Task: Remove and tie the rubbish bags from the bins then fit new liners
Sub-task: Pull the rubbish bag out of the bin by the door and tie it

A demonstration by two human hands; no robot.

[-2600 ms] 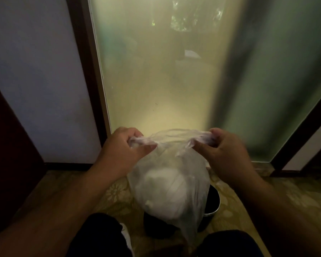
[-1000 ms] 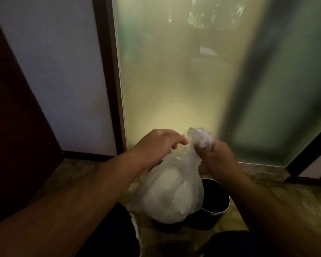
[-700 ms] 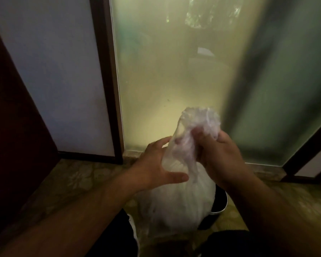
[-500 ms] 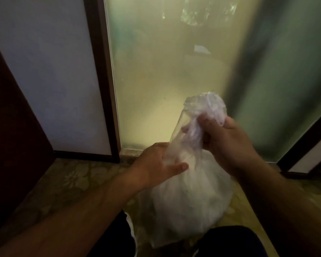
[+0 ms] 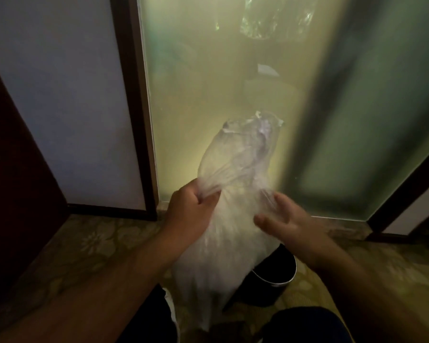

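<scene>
The grip has changed sides. Half a second ago the right hand held the gathered neck while the left lay flat on the plastic. Now the left hand (image 5: 192,211) is clenched on the neck of the rubbish bag (image 5: 227,243), with a twist of film pinched between thumb and curled fingers at the neck's 9 o'clock side. The right hand (image 5: 285,220) has let go. Its fingers are spread and relaxed at the bag's 3 o'clock side. The fingertips overlap the film, but I cannot tell whether they press it or only lie just beside it.

The top of the bag was a tight crumpled knot above the right fist. It has since loosened and stands tall, flaring toward 12 o'clock in front of the frosted glass door (image 5: 208,82), its rim ragged and open. Below the neck the bag hangs full and pale, and its bottom reaches down between the person's dark-clad knees at 6 o'clock.

The bin (image 5: 286,282), hidden behind the bag in the last frame, shows again at the bag's 4 o'clock. It is dark with a bright rim, stands on the patterned floor (image 5: 97,243), and the bag overlaps its left edge.
</scene>
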